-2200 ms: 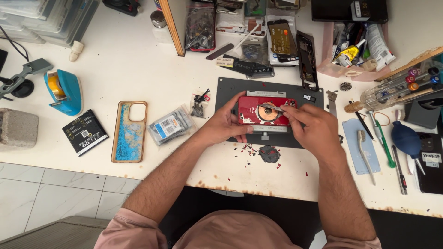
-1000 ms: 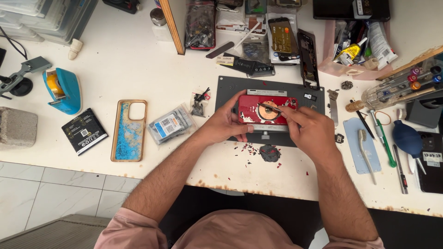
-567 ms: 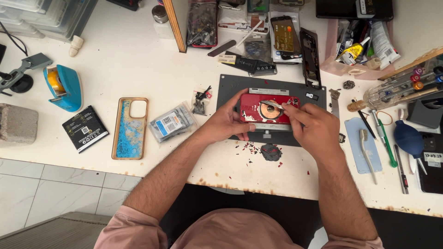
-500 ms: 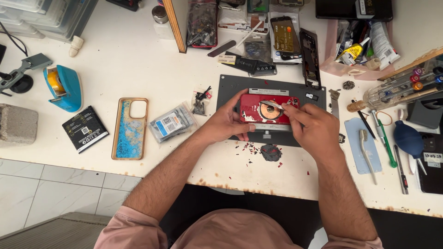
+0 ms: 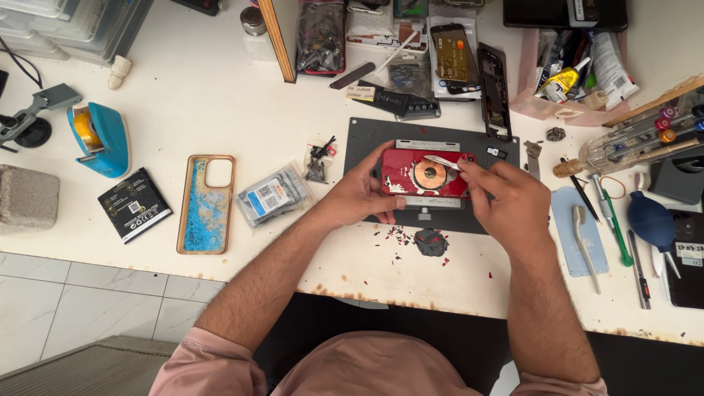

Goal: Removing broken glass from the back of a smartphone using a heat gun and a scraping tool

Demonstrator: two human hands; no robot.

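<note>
A red phone back (image 5: pixel 411 174) with a copper coil ring (image 5: pixel 430 174) lies on a dark grey work mat (image 5: pixel 367 139). My left hand (image 5: pixel 361 192) holds the phone's left end, thumb on its lower edge. My right hand (image 5: pixel 513 202) pinches a thin flat metal blade (image 5: pixel 440 161) whose tip rests on the coil's upper right. Red chips and a dark lump (image 5: pixel 431 240) lie on the table just below the mat.
To the left are a blue glitter phone case (image 5: pixel 205 205), a bagged part (image 5: pixel 271 196), a black battery (image 5: pixel 135 214), a blue tape dispenser (image 5: pixel 103 139) and a grey block (image 5: pixel 26 198). Tools, a blue blower (image 5: pixel 651 220) and a toothbrush (image 5: pixel 584 238) lie right. Phone parts crowd the back.
Both hands stay on the red phone back. The blade tip has shifted slightly along the coil; the view moved a little.
</note>
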